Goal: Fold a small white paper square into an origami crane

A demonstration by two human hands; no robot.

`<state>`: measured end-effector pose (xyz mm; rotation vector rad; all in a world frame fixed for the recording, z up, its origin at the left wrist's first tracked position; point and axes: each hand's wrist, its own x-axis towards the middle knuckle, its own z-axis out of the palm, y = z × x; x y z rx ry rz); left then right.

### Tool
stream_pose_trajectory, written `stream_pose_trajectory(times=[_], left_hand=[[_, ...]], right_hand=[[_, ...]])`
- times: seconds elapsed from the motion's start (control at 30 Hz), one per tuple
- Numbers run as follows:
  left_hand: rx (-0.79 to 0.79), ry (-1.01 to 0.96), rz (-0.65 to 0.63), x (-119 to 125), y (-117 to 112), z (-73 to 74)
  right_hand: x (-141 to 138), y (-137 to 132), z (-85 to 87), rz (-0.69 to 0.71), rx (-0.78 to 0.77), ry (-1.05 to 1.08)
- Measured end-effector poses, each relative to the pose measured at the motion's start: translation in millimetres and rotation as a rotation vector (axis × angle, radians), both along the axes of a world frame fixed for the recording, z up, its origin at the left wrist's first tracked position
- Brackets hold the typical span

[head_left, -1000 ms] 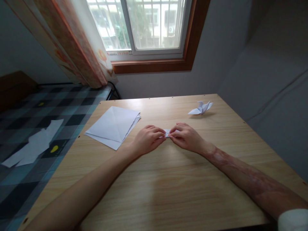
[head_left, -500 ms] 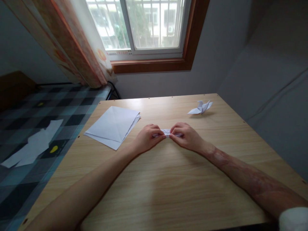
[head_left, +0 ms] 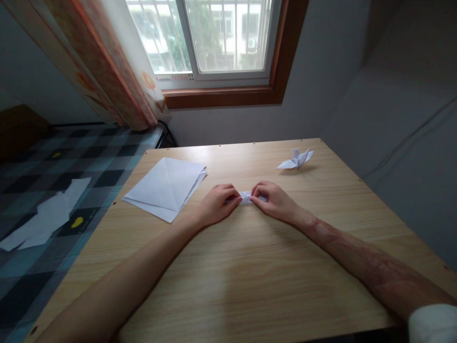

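Your left hand [head_left: 218, 204] pinches the left end of the folded paper [head_left: 245, 197] | your right hand [head_left: 274, 201] pinches its right end | you have it between both hands at the wooden table [head_left: 228, 267] | stacked sheets [head_left: 166, 186] lie beside your left hand | a paper crane [head_left: 296, 160] sits beyond your right hand

small white folded paper [head_left: 246, 197], narrow, creased, set crosswise, pinched at both ends between fingers [head_left: 231, 193]
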<state>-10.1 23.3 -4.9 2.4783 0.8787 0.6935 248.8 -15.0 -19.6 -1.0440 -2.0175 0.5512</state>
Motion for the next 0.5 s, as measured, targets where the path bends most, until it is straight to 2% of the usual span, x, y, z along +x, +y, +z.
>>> stream_pose_trajectory(times=[0.33,0.5], left_hand=[[-0.088,-0.056,0.09,4,-7,3.7],[-0.141,-0.086,0.044,2,-3,3.4]], right_hand=[[2,7,-9.3,-0.017,-0.066,0.061],[3,9,-12.8,-0.013,-0.076,0.069]])
